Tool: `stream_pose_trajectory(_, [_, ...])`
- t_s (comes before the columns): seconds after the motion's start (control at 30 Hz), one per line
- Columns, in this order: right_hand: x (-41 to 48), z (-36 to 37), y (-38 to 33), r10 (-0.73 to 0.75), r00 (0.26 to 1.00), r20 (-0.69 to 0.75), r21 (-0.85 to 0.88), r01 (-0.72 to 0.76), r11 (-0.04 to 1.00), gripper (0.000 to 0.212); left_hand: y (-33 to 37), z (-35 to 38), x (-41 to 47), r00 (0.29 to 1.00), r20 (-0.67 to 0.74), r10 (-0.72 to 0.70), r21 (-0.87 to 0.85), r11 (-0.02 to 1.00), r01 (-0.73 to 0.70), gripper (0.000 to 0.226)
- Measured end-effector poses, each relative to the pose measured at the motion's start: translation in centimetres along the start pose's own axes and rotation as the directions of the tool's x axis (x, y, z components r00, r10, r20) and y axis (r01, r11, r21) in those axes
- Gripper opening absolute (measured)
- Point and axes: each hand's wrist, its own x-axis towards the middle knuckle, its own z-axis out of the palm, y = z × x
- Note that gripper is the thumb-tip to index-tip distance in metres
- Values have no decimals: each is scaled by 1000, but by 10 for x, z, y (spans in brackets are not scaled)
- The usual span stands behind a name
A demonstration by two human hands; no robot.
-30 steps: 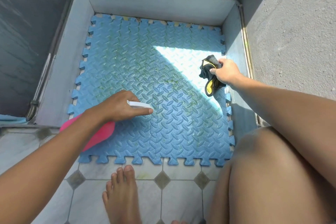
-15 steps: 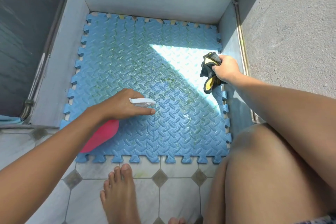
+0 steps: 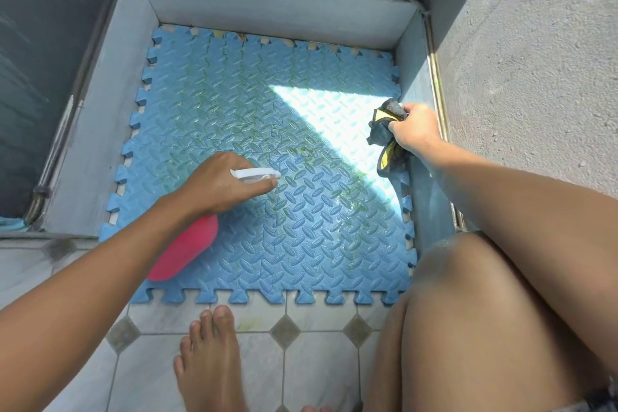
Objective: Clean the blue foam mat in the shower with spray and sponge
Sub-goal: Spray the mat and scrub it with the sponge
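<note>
- Your left hand (image 3: 222, 182) reaches over the near-left part of the blue foam mat (image 3: 234, 104). Its fingers are curled round the neck of the pink spray bottle (image 3: 185, 251), and the index finger lies under the white nozzle (image 3: 255, 174), which points right across the mat.
- Your right hand (image 3: 414, 130) is out at the mat's right edge, closed in a fist on the dark-and-yellow sponge (image 3: 384, 134), which hangs crumpled beside the shower wall.
- Grey walls (image 3: 267, 7) box the mat in on three sides. Pale floor tiles (image 3: 321, 365) with dark diamond insets run along its near edge, where your bare foot (image 3: 207, 365) stands.
- On the shower floor the mat lies flat, tread-patterned and jigsaw-edged. Green grime streaks its middle, and a sunlit patch falls on its right half.
</note>
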Motion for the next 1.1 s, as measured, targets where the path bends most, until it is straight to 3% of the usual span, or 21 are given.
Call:
stream_pose_trajectory(0.2, [-3,3,0,9,999,40,-123,-4,992,14,-5,3,4,1000,-16,-25,-24,999,25,72])
stream_pose_trajectory(0.37, [-2,7,3,37,985,170,-191,-4,982,13,-5,4,4,987,-148,-68,40,996,75,66])
stream_pose_trajectory(0.5, [-4,12,-2,40,957,288,-242,32,970,33,-8,0,7,990,-83,-115,-42,993,111,63])
stream_pose_trajectory(0.73, [-2,14,4,104,939,329,-242,-23,970,40,-11,-2,4,992,-77,-104,-74,992,99,71])
stream_pose_trajectory(0.9, [-2,15,5,106,930,352,-224,-26,974,38,-5,-5,4,997,3,-80,-124,989,80,51])
stream_pose_trajectory(1.1, [1,24,12,129,934,332,-153,-82,985,43,-7,-5,6,992,-31,-126,-147,982,120,49])
